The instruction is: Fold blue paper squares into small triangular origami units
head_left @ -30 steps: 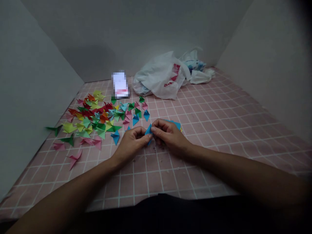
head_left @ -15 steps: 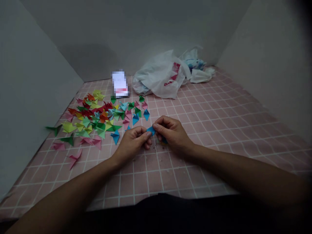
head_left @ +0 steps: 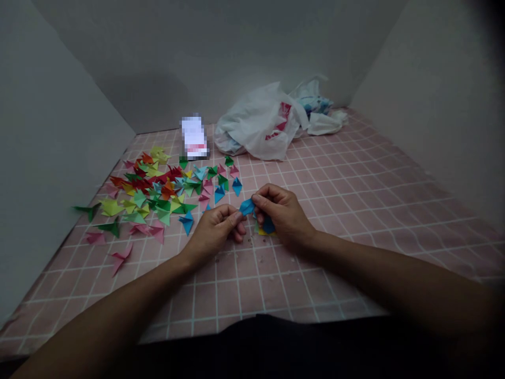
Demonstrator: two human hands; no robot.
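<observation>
- The left hand (head_left: 215, 231) and right hand (head_left: 282, 213) meet over the near middle of the mat, wrists well apart, fingertips close together.
- A small folded piece of bright blue origami paper (head_left: 247, 207) lies between them, its long axis slanting from near-left up to far-right.
- The left fingers (head_left: 238, 216) are together, pinching its near-left end; the right fingers (head_left: 256, 199) close on its far-right end, leaving the piece about evenly shared (neither hand is clearly nearer).
- Under the right hand, a darker blue paper fold (head_left: 269, 225) rests on a yellow paper scrap (head_left: 262, 230); I cannot tell whether it joins the piece being held.
- A blue paper triangle (head_left: 186, 222) lies just left of the left hand, at the edge of a wide scatter of multicoloured folded paper shapes (head_left: 150, 189).
- All this sits on a pink grid-patterned cloth (head_left: 355, 237), with a crumpled white plastic bag (head_left: 256, 126) at the far side.
</observation>
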